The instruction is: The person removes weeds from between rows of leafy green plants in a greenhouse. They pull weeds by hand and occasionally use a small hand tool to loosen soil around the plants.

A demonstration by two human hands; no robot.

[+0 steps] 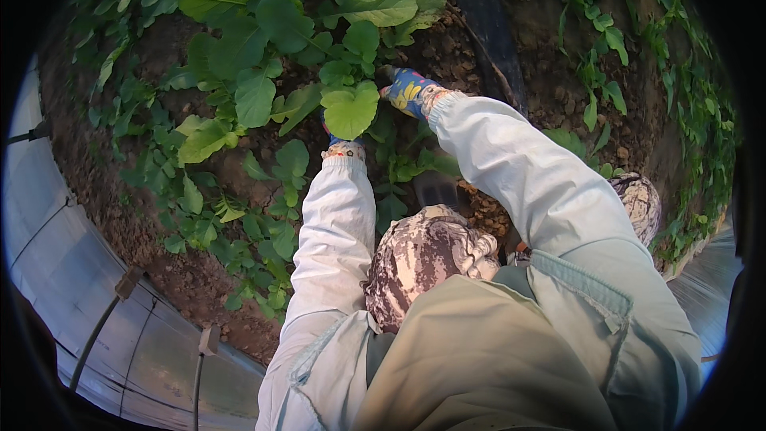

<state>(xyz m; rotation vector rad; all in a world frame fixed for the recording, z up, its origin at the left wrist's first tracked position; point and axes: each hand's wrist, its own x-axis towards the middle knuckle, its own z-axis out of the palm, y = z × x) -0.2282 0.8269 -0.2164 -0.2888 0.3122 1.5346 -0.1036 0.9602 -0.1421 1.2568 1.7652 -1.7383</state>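
Observation:
Both my arms reach down and forward into a leafy green plant point(287, 24) with broad, lobed leaves, growing out of brown soil. My left hand point(333, 134), in a blue patterned glove, is mostly covered by a pale green leaf point(352, 109); its fingers are hidden. My right hand point(407, 91), in a blue glove with yellow and red flower shapes, is at the plant's right side close to the ground. Its fingertips pass behind the leaves, so what they touch cannot be seen. Cream sleeves with elastic cuffs cover both forearms.
A dark plastic strip point(486, 24) runs along the soil at the right, with a dry stem point(488, 63) beside it. Further leafy rows point(604, 42) stand right. A translucent plastic sheet wall point(78, 251) with metal rods curves along the left. My patterned knee point(425, 257) and a dark shoe point(437, 190) are below.

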